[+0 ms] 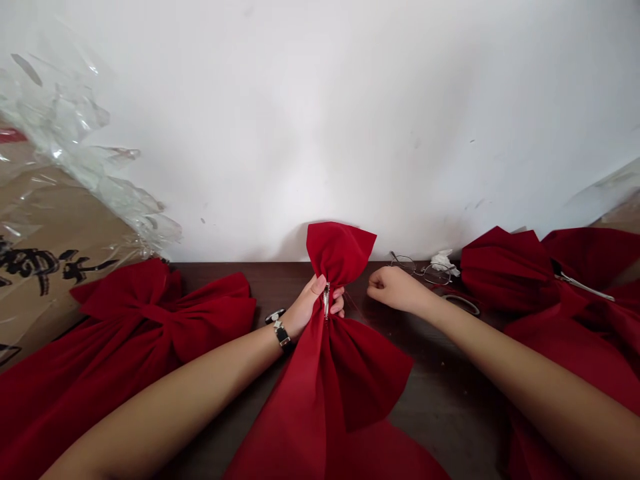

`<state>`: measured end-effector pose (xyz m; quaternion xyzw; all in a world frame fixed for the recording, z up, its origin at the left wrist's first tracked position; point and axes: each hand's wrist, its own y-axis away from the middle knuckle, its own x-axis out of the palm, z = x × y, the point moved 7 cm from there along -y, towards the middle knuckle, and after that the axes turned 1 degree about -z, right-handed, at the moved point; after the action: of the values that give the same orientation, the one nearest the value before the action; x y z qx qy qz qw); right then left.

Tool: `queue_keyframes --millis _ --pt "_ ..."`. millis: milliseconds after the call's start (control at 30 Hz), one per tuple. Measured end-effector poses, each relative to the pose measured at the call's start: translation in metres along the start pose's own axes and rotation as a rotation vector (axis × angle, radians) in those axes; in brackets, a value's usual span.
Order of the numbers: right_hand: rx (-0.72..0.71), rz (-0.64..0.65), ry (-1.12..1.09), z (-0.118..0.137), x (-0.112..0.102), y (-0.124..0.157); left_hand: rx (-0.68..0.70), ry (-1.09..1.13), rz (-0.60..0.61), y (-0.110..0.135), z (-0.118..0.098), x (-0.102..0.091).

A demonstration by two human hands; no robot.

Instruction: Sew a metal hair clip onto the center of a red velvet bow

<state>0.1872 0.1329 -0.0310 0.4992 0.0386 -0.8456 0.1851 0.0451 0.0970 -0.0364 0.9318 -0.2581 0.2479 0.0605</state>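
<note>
My left hand [320,300] is closed around the gathered middle of a big red fabric bow [373,367], its thumb in front. A metal clip [327,301] lies lengthwise on that gathered middle, beside the thumb. The bow's upper loop fans out above my hand; the lower loop and long tails hang down towards me. Just to the right, apart from the bow, my right hand [393,288] has its fingers curled together. Whatever they pinch is too small or hidden to make out. A fine red thread [354,303] shows faintly between the bow and this hand.
Another red bow [155,310] lies at the left, before a cardboard box [60,227] wrapped in clear plastic. At the right are more red bows [505,267], scissors [585,285], eyeglasses [435,272] and crumpled white tissue [445,260]. A white wall [320,120] rises behind the dark table [430,387].
</note>
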Motion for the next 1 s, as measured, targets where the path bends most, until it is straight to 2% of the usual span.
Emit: queue_keyframes --millis 133,267,467,633,733,867,1000 --pt "0.048 0.127 0.018 -0.011 -0.010 0.004 0.037 0.009 -0.023 0.000 -0.003 -0.002" --pt "0.055 0.262 -0.060 -0.016 -0.019 0.011 0.040 0.007 -0.036 -0.002 -0.001 -0.006" --pt "-0.104 0.387 -0.394 0.008 -0.017 0.021 -0.025 0.007 -0.007 -0.005 0.005 -0.006" --pt "-0.193 0.349 -0.721 0.038 -0.017 0.030 -0.018 0.012 0.003 -0.007 0.005 -0.008" --pt "-0.215 0.375 -0.814 0.054 -0.008 0.035 -0.030 0.005 0.016 -0.008 0.008 -0.010" --pt "-0.180 0.412 -0.789 0.059 0.007 0.035 -0.035 0.005 0.026 -0.008 0.009 -0.012" --pt "-0.117 0.381 -0.655 0.045 0.003 0.030 -0.023 0.010 0.018 -0.007 0.006 -0.009"
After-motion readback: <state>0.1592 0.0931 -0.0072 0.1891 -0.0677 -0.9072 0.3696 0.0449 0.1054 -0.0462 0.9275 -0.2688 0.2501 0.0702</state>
